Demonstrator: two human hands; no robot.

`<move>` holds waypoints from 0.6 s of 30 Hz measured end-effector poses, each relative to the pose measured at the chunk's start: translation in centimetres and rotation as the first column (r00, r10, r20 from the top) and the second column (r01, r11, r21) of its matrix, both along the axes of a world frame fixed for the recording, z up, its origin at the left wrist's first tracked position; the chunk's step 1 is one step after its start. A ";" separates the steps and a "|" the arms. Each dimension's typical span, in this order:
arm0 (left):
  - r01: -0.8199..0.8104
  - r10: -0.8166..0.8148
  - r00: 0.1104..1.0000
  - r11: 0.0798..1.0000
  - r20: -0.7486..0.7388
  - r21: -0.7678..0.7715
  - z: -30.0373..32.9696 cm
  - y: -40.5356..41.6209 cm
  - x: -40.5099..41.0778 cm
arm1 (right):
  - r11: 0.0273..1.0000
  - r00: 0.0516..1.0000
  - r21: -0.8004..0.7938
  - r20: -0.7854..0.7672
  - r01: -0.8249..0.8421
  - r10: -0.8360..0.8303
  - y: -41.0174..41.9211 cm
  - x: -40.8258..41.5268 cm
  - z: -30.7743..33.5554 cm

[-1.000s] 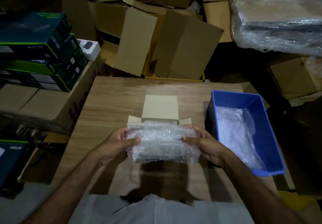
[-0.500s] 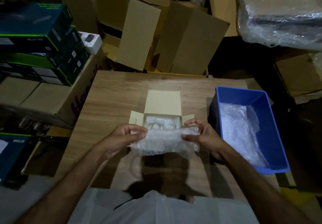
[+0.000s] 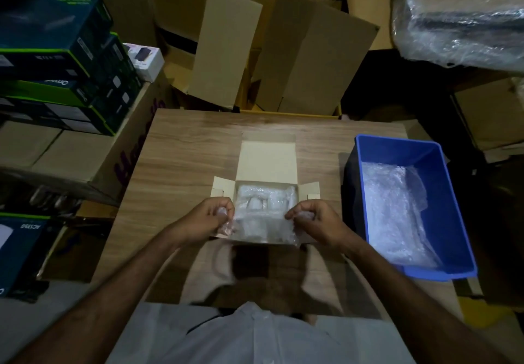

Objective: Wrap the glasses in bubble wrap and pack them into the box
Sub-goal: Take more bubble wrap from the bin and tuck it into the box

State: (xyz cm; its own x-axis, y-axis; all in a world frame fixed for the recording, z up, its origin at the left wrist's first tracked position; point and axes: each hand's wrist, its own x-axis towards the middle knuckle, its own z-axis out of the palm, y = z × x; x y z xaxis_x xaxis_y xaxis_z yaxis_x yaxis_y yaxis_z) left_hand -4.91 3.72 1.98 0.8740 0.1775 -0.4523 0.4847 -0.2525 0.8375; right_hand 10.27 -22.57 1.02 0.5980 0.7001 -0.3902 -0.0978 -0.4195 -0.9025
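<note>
Fingers of my left hand (image 3: 211, 219) curled, pinching the left end of one bubble-wrapped bundle (image 3: 262, 223); fingers of my right hand (image 3: 314, 220) curled the same way on its right end. The bundle sits low in the near half of one small open cardboard box (image 3: 268, 162), and whether it touches the bottom I cannot tell. A second wrapped bundle (image 3: 263, 198) lies in the far half, just beyond the first; the glasses inside both are blurred by the wrap. Box has one lid flap laid back, two side flaps out. It stands mid-desk (image 3: 181, 151). One blue plastic bin (image 3: 450, 222) to the right, near the desk edge, holds loose bubble wrap (image 3: 394, 208). Stacked cartons (image 3: 283, 52) beyond the desk.
</note>
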 end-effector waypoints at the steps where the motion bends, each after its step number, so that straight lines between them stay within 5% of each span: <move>1: -0.016 0.016 1.000 1.000 -0.022 -0.018 0.2 0.0 0.3 | 1.000 1.000 -0.024 0.020 -0.001 0.002 0.1 0.1 -0.2; 4: -0.033 0.028 0.995 0.998 -0.095 -0.058 0.7 0.0 0.9 | 0.997 0.999 -0.073 0.038 -0.016 0.019 0.3 0.1 -0.3; 8: 0.005 0.003 0.997 0.994 -0.076 0.106 -0.4 0.7 1.4 | 0.984 0.954 -0.168 0.279 -0.063 0.109 0.6 0.4 -0.9; 11: 0.137 -0.136 0.990 0.941 -0.024 0.309 -1.3 0.5 1.7 | 0.924 0.809 -0.317 0.473 -0.213 0.348 0.9 0.7 -1.2; 14: 0.236 -0.272 0.962 0.794 -0.019 0.561 -1.5 -0.2 2.2 | 0.815 0.614 -0.509 0.558 -0.278 0.558 1.9 0.6 -0.8; 18: 0.363 -0.488 0.868 0.491 -0.095 0.792 -2.0 -0.9 2.6 | 0.724 0.538 -0.602 0.509 -0.337 0.672 2.8 0.2 -1.3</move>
State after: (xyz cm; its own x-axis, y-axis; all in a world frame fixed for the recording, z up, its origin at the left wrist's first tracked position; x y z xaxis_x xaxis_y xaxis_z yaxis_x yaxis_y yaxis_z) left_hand -2.29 2.85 0.01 0.9765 -0.0127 -0.2152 0.0445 -0.9649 0.2588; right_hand 10.43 -19.74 -0.24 0.3875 0.8497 -0.3574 0.7862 -0.5071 -0.3532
